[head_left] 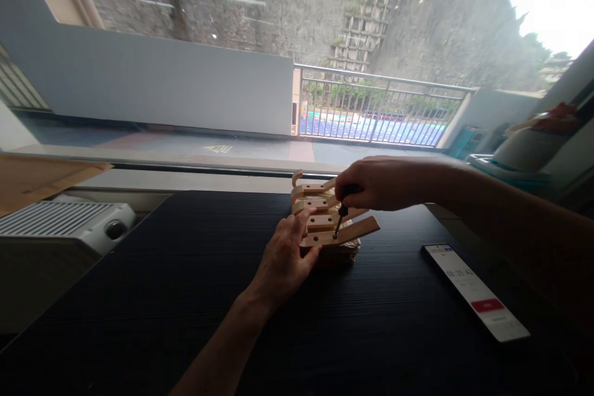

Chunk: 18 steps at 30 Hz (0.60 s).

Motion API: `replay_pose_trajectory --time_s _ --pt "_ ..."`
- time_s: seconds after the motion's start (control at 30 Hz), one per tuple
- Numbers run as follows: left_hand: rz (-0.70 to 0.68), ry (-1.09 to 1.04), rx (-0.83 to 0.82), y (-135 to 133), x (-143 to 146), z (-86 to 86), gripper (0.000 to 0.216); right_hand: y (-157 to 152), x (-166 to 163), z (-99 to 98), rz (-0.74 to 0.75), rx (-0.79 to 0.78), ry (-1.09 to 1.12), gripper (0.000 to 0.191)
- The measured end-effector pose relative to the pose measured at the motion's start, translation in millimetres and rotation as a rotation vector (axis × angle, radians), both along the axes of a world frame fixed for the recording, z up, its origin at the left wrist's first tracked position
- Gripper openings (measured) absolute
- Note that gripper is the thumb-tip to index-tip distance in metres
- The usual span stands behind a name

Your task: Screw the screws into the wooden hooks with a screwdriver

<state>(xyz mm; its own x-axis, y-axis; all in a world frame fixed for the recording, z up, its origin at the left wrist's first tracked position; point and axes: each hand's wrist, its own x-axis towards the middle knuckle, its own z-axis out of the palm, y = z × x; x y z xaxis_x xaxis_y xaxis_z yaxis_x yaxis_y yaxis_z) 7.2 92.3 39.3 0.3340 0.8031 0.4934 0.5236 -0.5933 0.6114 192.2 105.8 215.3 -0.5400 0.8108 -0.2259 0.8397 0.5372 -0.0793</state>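
My right hand (355,185) is closed around the dark handle of a screwdriver (342,211). Its shaft slants down, with the tip at a hole in the nearest wooden hook (350,233). That hook is a bent strip with two dark holes, lying across a rough wooden block (350,253). Several similar hooks (316,204) sit in a row behind it, their curled ends to the left. My left hand (288,253) grips the left end of the nearest hook, thumb along the near side and fingers over the top. The hand hides part of the block.
The block rests on a black table (195,297). A phone (477,294) showing a timer lies at the right. Beyond the far edge is a window with a railing (371,105) outside. A white radiator (69,223) stands left, and a brown board or envelope (41,179) is above it.
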Motion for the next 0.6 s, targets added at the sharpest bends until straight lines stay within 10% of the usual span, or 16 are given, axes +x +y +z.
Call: replay_pose_trajectory --time_s 0.6 --pt "0.0 -0.006 -0.004 1 0 -1.0 0.064 2 5 -4.4 0.001 0.051 0.058 0.021"
